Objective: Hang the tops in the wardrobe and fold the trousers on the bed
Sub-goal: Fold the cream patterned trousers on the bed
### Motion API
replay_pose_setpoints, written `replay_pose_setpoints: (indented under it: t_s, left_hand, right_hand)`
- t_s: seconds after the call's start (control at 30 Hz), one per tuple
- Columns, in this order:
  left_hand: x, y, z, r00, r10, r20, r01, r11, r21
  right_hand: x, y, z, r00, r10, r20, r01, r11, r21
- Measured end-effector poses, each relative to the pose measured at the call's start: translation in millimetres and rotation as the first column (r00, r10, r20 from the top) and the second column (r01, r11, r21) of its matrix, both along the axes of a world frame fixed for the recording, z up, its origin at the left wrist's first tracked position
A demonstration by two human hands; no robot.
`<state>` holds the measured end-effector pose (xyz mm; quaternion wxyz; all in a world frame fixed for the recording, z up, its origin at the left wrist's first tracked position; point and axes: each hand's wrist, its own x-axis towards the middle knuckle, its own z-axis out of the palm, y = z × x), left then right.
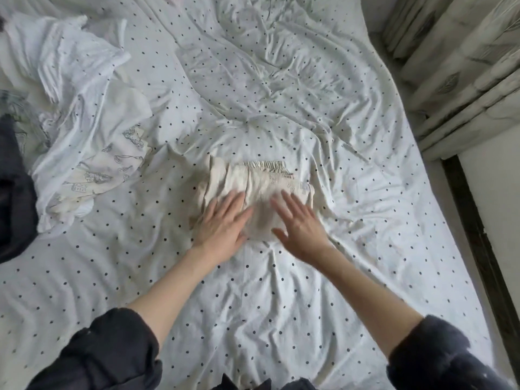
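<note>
A pair of cream trousers lies folded into a small square in the middle of the bed, its ribbed waistband showing at the far edge. My left hand lies flat on the near left part of the fold, fingers straight. My right hand is flat over the near right part, fingers spread and slightly blurred. Both sleeves are dark and pushed up the forearms.
A heap of white and printed garments lies at the left of the bed, with a dark garment at the left edge. Patterned curtains hang at the right, beside a dark floor strip.
</note>
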<state>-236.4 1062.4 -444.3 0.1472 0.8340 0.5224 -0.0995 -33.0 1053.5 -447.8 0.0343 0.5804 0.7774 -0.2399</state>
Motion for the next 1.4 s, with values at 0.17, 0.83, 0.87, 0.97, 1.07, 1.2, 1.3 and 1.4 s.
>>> replay_pose_setpoints:
  t_s: [0.17, 0.83, 0.87, 0.97, 1.07, 1.2, 1.3, 1.4]
  left_hand:
    - [-16.5, -6.8, -42.0, 0.995, 0.003, -0.102, 0.0, 1.0, 0.031]
    - [-62.9, -3.8, -14.4, 0.818, 0.357, 0.452, -0.443, 0.891, 0.099]
    - [-56.1, -12.8, -17.0, 0.691, 0.474, 0.546, -0.578, 0.816, 0.023]
    - [-38.5, -30.6, -22.3, 0.046, 0.779, 0.626, -0.869, 0.34, -0.359]
    - [-29.4, -29.9, -24.0, -0.468, 0.827, 0.312, -0.539, 0.013, -0.842]
    - [-29.4, -20.1, -24.2, -0.478, 0.861, 0.173, -0.363, -0.014, -0.932]
    - [-29.5, -12.4, -23.9, -0.515, 0.842, 0.163, -0.34, -0.025, -0.94]
    - [-25.8, -5.6, -23.8, -0.511, 0.838, 0.19, -0.376, -0.018, -0.927]
  right_hand:
    - [-10.8, -12.5, -52.8, 0.996, 0.028, 0.088, -0.025, 0.999, -0.029]
    - [-32.0, 30.5, -1.8, 0.952, -0.06, -0.299, 0.126, 0.97, 0.206]
    - [-24.3, 44.7, -2.6, 0.956, -0.143, -0.258, 0.199, 0.958, 0.205]
    - [-7.0, 90.9, -6.2, 0.949, -0.285, -0.133, 0.272, 0.956, -0.107]
    - [-0.3, 124.5, -13.4, 0.907, -0.364, -0.214, 0.237, 0.858, -0.457]
    - [-6.4, 144.2, -13.7, 0.965, -0.2, -0.171, 0.072, 0.826, -0.559]
    - [-16.1, 150.6, -9.2, 0.986, -0.125, -0.108, 0.038, 0.811, -0.584]
    - [-22.6, 151.1, -10.5, 0.981, -0.163, -0.106, 0.067, 0.794, -0.604]
